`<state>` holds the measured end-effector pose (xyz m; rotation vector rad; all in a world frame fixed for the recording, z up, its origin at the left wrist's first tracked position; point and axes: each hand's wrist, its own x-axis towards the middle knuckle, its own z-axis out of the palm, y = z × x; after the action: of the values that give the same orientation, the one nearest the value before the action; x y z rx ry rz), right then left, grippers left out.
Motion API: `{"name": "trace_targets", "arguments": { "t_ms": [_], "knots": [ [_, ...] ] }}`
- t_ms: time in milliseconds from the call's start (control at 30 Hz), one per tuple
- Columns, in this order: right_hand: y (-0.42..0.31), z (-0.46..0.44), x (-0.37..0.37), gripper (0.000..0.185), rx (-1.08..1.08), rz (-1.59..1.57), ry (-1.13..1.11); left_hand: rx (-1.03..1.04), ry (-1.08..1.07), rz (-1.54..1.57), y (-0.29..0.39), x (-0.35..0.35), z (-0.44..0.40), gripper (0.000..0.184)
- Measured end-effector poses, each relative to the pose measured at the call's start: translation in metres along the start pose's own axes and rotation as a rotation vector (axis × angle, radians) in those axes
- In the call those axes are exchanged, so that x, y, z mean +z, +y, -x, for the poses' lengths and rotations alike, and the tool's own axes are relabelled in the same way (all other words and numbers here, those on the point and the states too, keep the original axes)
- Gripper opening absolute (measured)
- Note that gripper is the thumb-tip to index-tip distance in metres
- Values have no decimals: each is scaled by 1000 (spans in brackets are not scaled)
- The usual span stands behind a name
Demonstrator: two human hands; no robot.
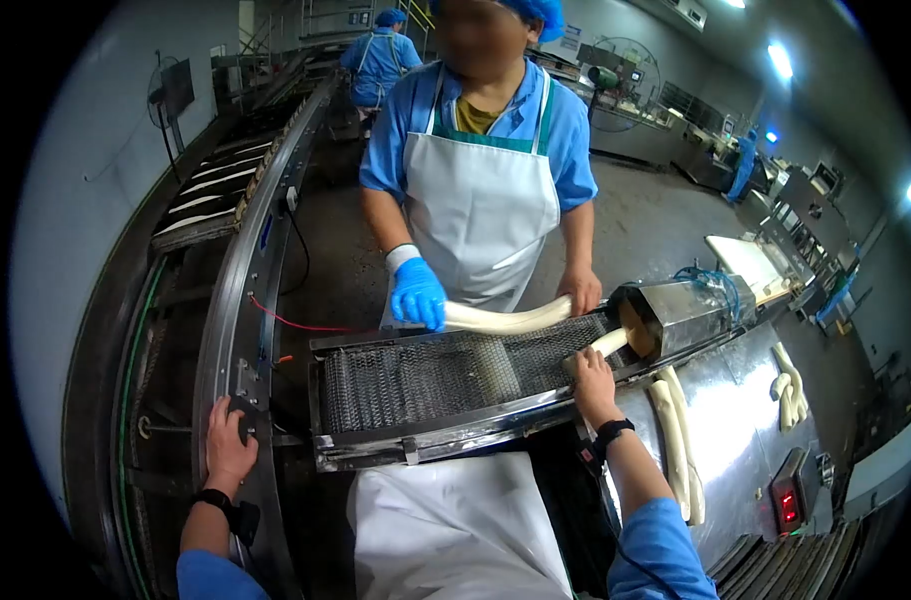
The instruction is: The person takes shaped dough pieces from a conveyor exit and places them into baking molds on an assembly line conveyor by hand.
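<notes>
My left hand (pixel 232 445) rests at the side rail (pixel 215 345) of the long conveyor, its fingers and thumb curled about a small black block (pixel 243 412). My right hand (pixel 594 386) has its fingers around the near end of a pale dough strip (pixel 611 342), which comes from the metal housing (pixel 680 312) over the mesh belt (pixel 425 380). Across the belt, a co-worker (pixel 485 180) holds a longer dough roll (pixel 510 319) with a blue-gloved hand (pixel 417 293) and a bare hand (pixel 580 288).
Long dough strips (pixel 672 440) and a folded dough piece (pixel 790 390) lie on the steel table (pixel 720 450) at right. Beside them is a red digital display (pixel 787 505). Dark trays with pale strips (pixel 210 195) sit on the left conveyor. Another person (pixel 382 60) stands farther back.
</notes>
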<state>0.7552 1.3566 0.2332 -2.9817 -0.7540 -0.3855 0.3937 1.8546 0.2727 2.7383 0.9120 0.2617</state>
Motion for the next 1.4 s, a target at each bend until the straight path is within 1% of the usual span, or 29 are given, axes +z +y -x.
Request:
{"name": "trace_targets", "arguments": {
  "t_ms": [33, 67, 133, 167, 200, 233, 267, 300, 333, 367, 400, 467, 500, 567, 600, 667, 733, 800, 867, 933, 967, 1000, 1067, 1100, 1200, 1267, 1333, 1367, 1400],
  "knots": [
    [-1, -5, 7, 31, -66, 78, 118, -6, -9, -2, 0, 0, -1, 38],
    [0, -7, 12, 31, -61, 75, 115, -10, -19, -5, -1, 0, -1, 38],
    [-10, -19, 8, 22, -44, 123, -127, -6, -21, -12, 0, -2, -1, 38],
    [-13, -21, 11, 18, -60, 107, -87, 0, -25, -17, 0, -2, -1, 38],
    [-17, -19, 13, 17, -95, 122, -38, 22, -49, -30, -2, -1, -2, 38],
    [-17, -20, 21, 16, -128, 143, -40, 41, -19, -27, -5, 2, -2, 39],
    [-27, -18, 11, 16, -121, 124, -50, 63, 1, -25, -9, 6, 0, 39],
    [-36, -21, 4, 16, -119, 127, -106, 95, -36, -41, -12, 9, 0, 39],
    [-44, -23, -1, 16, -118, 150, -98, 92, -11, -60, -13, 11, -2, 40],
    [-50, -27, -6, 17, -114, 152, -145, 83, 15, -77, -14, 11, -2, 40],
    [-57, -26, -13, 17, -128, 165, -137, 98, -2, -89, -13, 8, -3, 40],
    [-60, -23, -17, 21, -128, 99, -91, 28, -38, -90, -5, 4, -2, 40],
    [-56, -21, -20, 21, -126, 100, -101, 29, -49, -91, -3, 4, -2, 40],
    [-45, -10, -24, 26, 8, -276, -103, 46, -13, -106, -5, 5, -1, 39],
    [-34, 0, -20, 35, 106, -482, -31, 49, -23, -106, -10, 8, -1, 39],
    [-17, 33, -42, 39, 245, -813, 114, 94, 43, -101, -21, 19, -4, 40],
    [21, 77, -32, 41, 268, -945, 356, 81, 42, -100, -21, 22, -4, 41],
    [44, 136, -51, 36, 555, -1277, 291, 40, 30, -96, -11, 16, -1, 42],
    [62, 195, -63, 29, 796, -1249, 277, 47, 7, -68, -24, 24, -5, 43],
    [76, 236, -79, 26, 963, -826, 117, 111, 75, -101, -33, 30, -6, 42],
    [71, 248, -88, 24, 1029, -623, 102, 109, 72, -99, -37, 34, -8, 41],
    [68, 254, -90, 24, 1042, -617, 99, 118, 61, -99, -36, 34, -8, 41],
    [65, 263, -91, 24, 884, 125, -28, 131, 57, -116, -35, 29, -8, 42],
    [62, 261, -90, 24, 890, 125, -30, 136, 55, -117, -34, 29, -7, 42],
    [57, 232, -84, 24, 770, 32, 67, 147, 61, -133, -36, 29, -8, 41],
    [58, 215, -72, 29, 746, 20, 75, 186, 66, -129, -46, 33, -12, 41],
    [53, 197, -67, 37, 656, -34, 235, 171, 66, -112, -41, 32, -10, 40],
    [61, 194, -62, 43, 668, -26, 134, 162, 62, -98, -38, 31, -9, 40],
    [66, 191, -64, 43, 677, -24, 135, 170, 60, -98, -41, 33, -10, 40]
  ]
}}
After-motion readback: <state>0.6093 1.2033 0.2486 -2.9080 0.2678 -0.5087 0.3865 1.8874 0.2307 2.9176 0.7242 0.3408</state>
